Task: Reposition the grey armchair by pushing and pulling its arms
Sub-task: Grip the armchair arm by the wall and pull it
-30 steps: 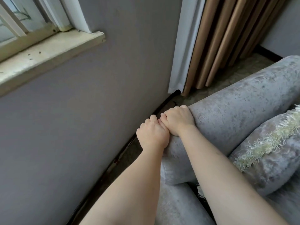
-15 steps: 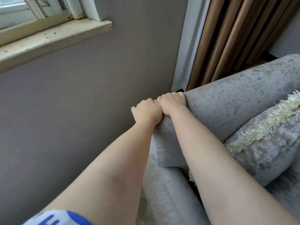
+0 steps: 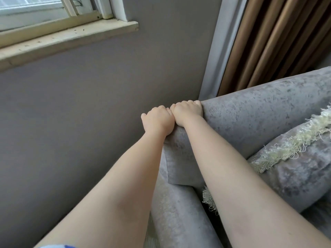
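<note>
Since a second ago, the grey armchair [image 3: 268,111] has slid closer to the wall [image 3: 89,113]. The strip of floor that showed beside it is now hidden. Both of the person's arms now reach out straighter.

The armchair sits in the corner, under the window sill [image 3: 71,38] and just in front of the brown curtain [image 3: 279,42]. Its chair arm [image 3: 180,154] is very near the wall, but it is not clear if they touch.

The left hand [image 3: 157,120] and the right hand [image 3: 188,113] sit side by side on top of the chair arm and touch each other. Both hands are curled over its far edge and grip it. The fingertips go down the far side, so they cannot be seen.

The armchair looks big and is likely heavy. It will probably slide in short shoves and not lift. The cloth looks soft and velvety, so hands may slip a little on it. The padding is likely squashy on top and hard underneath. The top of the chair arm looks like a good place to hold, since fingers can hook over the edge. A grip with the hands set wider apart might keep the chair from turning.

A fringed cushion [image 3: 295,169] lies loose on the seat and could slide off.

No brand, label or writing can be read. A tiny bit of blue and white cloth [image 3: 57,246] shows at the bottom edge, too small to tell more.
</note>
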`<act>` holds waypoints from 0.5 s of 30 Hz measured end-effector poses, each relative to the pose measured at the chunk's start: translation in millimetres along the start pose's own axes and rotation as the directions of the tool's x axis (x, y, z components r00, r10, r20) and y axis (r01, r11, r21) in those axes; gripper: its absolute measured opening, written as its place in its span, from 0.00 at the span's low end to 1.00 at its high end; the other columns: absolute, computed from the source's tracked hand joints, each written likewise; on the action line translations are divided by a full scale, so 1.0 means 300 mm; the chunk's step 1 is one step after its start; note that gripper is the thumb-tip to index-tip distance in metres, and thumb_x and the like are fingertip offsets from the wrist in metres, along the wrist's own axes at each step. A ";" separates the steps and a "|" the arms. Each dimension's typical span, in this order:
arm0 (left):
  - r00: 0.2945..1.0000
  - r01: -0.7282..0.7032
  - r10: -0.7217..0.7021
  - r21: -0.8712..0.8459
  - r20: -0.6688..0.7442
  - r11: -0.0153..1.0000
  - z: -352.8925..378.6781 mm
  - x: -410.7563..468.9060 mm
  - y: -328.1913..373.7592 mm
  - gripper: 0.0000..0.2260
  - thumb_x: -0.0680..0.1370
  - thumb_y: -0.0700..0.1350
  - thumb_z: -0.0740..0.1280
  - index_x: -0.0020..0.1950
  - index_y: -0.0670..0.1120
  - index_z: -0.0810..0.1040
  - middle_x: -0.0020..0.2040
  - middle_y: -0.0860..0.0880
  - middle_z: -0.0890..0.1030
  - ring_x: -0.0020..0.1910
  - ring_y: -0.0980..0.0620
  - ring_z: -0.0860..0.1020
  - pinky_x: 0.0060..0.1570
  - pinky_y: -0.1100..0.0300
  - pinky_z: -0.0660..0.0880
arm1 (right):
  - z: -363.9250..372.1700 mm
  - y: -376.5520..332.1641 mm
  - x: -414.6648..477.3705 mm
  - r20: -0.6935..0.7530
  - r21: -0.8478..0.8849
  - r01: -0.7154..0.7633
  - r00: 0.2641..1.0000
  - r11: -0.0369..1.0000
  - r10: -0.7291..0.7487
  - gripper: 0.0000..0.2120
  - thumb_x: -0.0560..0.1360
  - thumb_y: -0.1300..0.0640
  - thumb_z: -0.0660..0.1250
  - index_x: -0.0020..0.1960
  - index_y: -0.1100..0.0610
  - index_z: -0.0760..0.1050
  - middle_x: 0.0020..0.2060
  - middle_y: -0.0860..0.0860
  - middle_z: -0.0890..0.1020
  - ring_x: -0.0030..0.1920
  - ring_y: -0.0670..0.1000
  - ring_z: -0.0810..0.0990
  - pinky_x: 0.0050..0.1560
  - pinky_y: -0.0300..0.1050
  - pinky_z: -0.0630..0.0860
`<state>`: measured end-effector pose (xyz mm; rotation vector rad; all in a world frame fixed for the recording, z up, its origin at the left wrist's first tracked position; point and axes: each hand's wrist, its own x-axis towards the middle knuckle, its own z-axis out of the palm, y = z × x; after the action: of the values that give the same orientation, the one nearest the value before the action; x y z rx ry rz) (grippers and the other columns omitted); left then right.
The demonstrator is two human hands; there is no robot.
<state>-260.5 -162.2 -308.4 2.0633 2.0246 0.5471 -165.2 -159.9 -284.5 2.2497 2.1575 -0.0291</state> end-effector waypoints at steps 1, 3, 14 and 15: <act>1.000 0.001 -0.001 0.004 -0.006 1.000 -0.007 -0.015 -0.011 0.15 0.78 0.48 0.47 0.36 0.46 0.66 0.40 0.47 0.76 0.40 0.45 0.70 0.48 0.50 0.61 | 0.001 -0.014 -0.014 -0.007 0.008 0.003 1.000 1.000 -0.003 0.19 0.80 0.52 0.46 0.61 0.51 0.73 0.60 0.51 0.76 0.63 0.55 0.70 0.59 0.50 0.61; 1.000 0.005 -0.005 0.004 0.004 1.000 -0.019 -0.047 -0.032 0.15 0.78 0.48 0.47 0.38 0.45 0.68 0.43 0.46 0.77 0.41 0.45 0.70 0.48 0.50 0.61 | 0.002 -0.035 -0.039 0.001 0.016 0.002 1.000 1.000 -0.002 0.19 0.81 0.51 0.46 0.62 0.51 0.73 0.61 0.51 0.76 0.64 0.55 0.69 0.60 0.50 0.60; 0.998 0.029 -0.028 -0.019 0.052 0.999 -0.061 -0.181 -0.137 0.15 0.79 0.49 0.48 0.40 0.46 0.69 0.45 0.46 0.79 0.45 0.44 0.74 0.49 0.50 0.63 | 0.037 -0.141 -0.143 -0.003 -0.014 0.023 1.000 1.000 -0.023 0.18 0.80 0.48 0.49 0.54 0.51 0.77 0.54 0.50 0.78 0.58 0.54 0.72 0.57 0.50 0.61; 0.999 0.035 -0.034 -0.027 0.039 0.999 -0.054 -0.170 -0.136 0.15 0.79 0.49 0.48 0.39 0.46 0.68 0.44 0.46 0.78 0.44 0.44 0.74 0.48 0.50 0.62 | 0.046 -0.141 -0.135 -0.038 0.004 0.009 0.999 1.000 -0.009 0.19 0.80 0.47 0.50 0.52 0.52 0.78 0.52 0.50 0.79 0.56 0.53 0.72 0.56 0.50 0.61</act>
<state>-304.1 -212.9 -315.7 2.0041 2.0155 0.5217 -209.2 -199.1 -297.2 2.2618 2.1879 0.0096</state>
